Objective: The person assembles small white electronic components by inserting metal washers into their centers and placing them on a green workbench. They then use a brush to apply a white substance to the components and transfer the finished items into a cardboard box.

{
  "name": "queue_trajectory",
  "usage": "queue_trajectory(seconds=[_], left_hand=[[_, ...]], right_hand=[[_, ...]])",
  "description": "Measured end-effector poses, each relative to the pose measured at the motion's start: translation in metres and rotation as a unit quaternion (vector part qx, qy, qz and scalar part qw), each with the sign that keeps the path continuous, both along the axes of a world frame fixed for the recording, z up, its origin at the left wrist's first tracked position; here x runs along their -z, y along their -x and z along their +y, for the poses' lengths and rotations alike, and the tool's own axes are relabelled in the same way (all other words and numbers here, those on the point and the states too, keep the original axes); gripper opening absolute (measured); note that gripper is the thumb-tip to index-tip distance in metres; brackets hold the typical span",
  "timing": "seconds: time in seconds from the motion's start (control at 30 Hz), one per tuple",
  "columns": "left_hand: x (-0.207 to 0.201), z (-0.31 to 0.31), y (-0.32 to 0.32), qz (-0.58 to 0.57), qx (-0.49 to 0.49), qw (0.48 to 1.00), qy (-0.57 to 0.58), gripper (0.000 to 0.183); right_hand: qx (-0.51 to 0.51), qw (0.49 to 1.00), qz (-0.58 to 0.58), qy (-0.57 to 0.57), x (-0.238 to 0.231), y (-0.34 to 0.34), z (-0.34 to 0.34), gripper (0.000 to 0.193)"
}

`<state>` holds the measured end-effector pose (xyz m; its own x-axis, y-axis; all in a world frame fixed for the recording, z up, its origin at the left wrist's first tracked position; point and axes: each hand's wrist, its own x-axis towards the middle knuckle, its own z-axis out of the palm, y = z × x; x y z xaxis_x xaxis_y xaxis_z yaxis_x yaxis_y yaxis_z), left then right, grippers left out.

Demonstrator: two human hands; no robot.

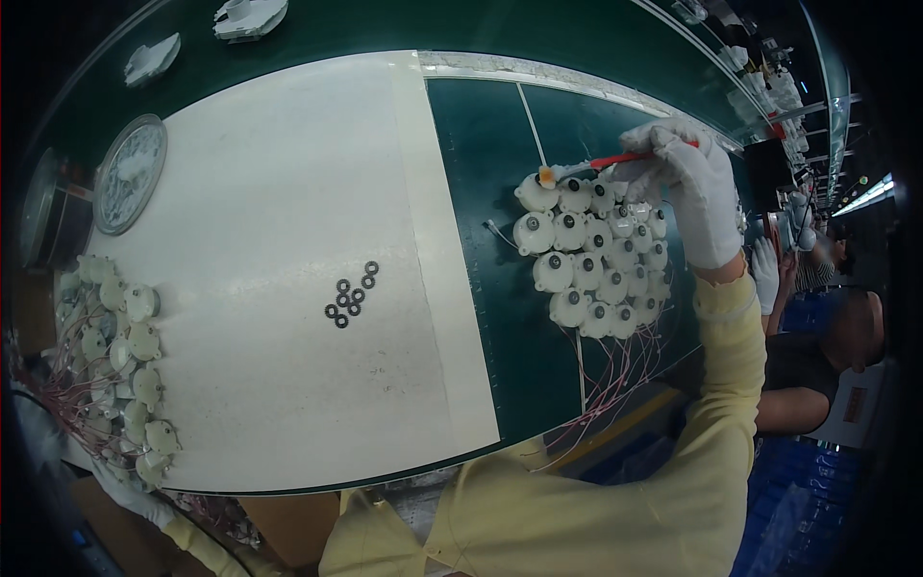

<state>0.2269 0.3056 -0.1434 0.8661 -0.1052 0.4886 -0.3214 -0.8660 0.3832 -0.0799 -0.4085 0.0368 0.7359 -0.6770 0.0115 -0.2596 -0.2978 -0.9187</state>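
Far lower left, the left hand (130, 490), gloved, sits by a heap of small white motors (120, 370) with red wires; can't tell if it's gripping anything. Mid-frame, black washers (351, 296) lie on the white mat (269, 192). Upper right, the right hand (687, 188) pinches a red-handled brush (615, 161), its tip touching the top of the cluster of white motors (596, 255). The brush looks light and stiff, best held mid-handle.

Lighting: dim overall, cool greenish cast. White mat (279, 288): brightest area, evenly lit, grainy. Strip lights (865, 195): far right, small glare. Green surface (500, 288): faint sheen. Edges: heavy fisheye bending, black vignette at corners. Foreground sleeve (615, 510): soft, slightly blurred.
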Motion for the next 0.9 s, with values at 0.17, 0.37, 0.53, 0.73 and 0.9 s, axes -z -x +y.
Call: queue_trajectory(seconds=[0.17, 0.37, 0.53, 0.73, 0.9], left_hand=[[0.001, -0.004, 0.001, 0.013, -0.021, 1.000, 0.018, 0.048], [-0.004, -0.021, 0.008, 0.034, -0.017, 0.992, 0.123, 0.047], [0.004, -0.003, 0.003, -0.028, 0.024, 0.999, 0.032, 0.048], [0.004, 0.004, -0.001, -0.023, 0.016, 1.000, 0.006, 0.046], [-0.002, -0.020, 0.010, -0.001, 0.002, 0.999, 0.034, 0.042]], right_hand=[[-0.007, 1.000, -0.002, -0.005, 0.002, -0.002, -0.002, 0.024], [0.017, 1.000, -0.003, -0.002, 0.004, -0.003, 0.002, 0.025], [0.004, 1.000, 0.016, 0.000, 0.005, 0.000, -0.002, 0.026], [0.007, 1.000, 0.022, -0.009, 0.005, 0.003, -0.003, 0.026], [0.015, 1.000, 0.019, -0.012, 0.007, 0.007, -0.004, 0.026]])
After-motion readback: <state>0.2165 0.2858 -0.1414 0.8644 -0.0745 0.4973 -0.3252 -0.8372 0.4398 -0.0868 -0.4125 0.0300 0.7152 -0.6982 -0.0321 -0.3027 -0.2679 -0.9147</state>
